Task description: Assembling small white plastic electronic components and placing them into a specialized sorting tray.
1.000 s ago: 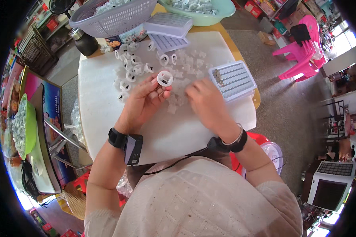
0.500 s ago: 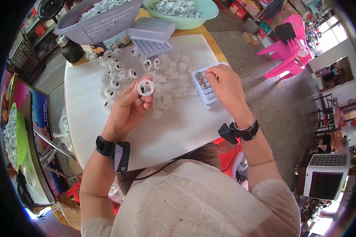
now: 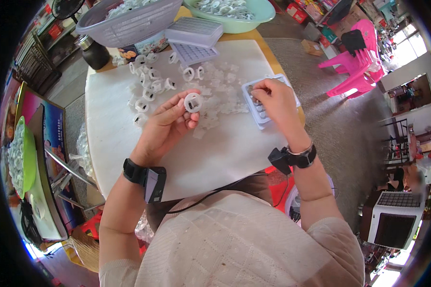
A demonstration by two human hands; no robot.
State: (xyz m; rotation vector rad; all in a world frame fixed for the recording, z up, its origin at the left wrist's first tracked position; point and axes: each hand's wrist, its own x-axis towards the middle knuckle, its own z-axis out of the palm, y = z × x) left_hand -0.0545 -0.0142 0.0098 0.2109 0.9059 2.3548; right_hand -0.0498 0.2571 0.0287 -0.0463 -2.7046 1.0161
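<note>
A round white plastic part point(image 3: 193, 102) with small dark and pale pieces inside is pinched between the thumb and fingers of my left hand point(image 3: 165, 122). I hold it above the middle of the white table top point(image 3: 129, 162). My right hand point(image 3: 277, 103) reaches over a pale blue plastic tray point(image 3: 262, 125) with rows of small round pockets, several holding round silvery pieces. Its thumb and fingertips are pressed together at the tray; whatever they grip is hidden. Small clear plastic pieces point(image 3: 220, 103) lie scattered between my hands. Similar round white parts point(image 3: 148, 94) sit in a loose group beyond my left hand.
Along the far edge stand a grey basket point(image 3: 129, 26) and a green basin point(image 3: 258, 16), both full of white parts, with stacked plastic trays point(image 3: 194, 32) between them. A black bottle point(image 3: 95, 55) stands at the far left. A dark cable point(image 3: 206, 193) runs along the near edge.
The view has shifted slightly, so the table and hands appear further right. The white part in my left hand is turned a little. My right hand remains at the tray, its fingers pinched.
</note>
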